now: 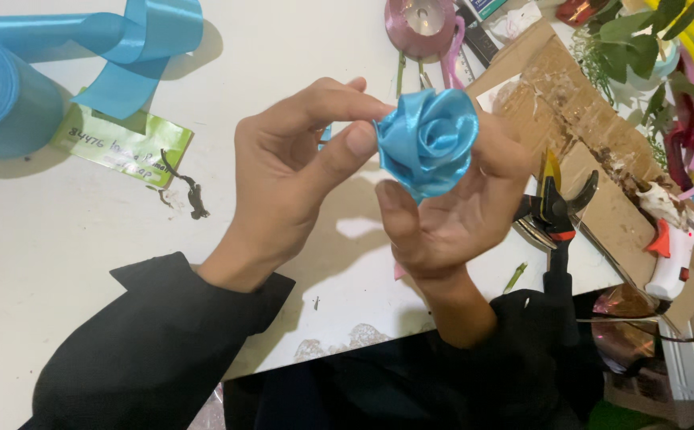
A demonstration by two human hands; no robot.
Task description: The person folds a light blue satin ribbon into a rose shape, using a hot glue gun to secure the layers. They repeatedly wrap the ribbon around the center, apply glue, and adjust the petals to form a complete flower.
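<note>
The white bench [60, 239] runs from the upper left of the frame down to a front edge that cuts diagonally across the lower centre, where black sleeves cross it. Its widest bare stretch lies in the left and lower-left part, broken only by a small dark scrap [192, 195] and a green paper label [120, 143].

Near the centre, both hands are raised above the bench around a blue ribbon rose [429, 139]. The left hand [299, 171] pinches the rose's left edge between thumb and forefinger. The right hand [462, 211] lies palm up beneath and behind the flower, fingers loosely curled, cupping its base. The rose is glossy satin, wound in smooth overlapping folds that spiral into a tight middle.

In the upper left corner sits a roll of the same blue satin ribbon [4, 95], with a loose band looping away along the top edge. At top centre lies a flat pink ribbon spool [420, 22].

The right side is crowded. A worn brown cardboard sheet [578, 95], rough and flecked with dried glue, slants from the top toward the right edge. Black pliers with a red joint [558, 215] rest at its lower edge, just beside the right hand. A white glue gun with an orange trigger [678, 247] lies near the right margin. Green leaves and yellow and pink fuzzy stems [682, 72] fill the upper right corner.
</note>
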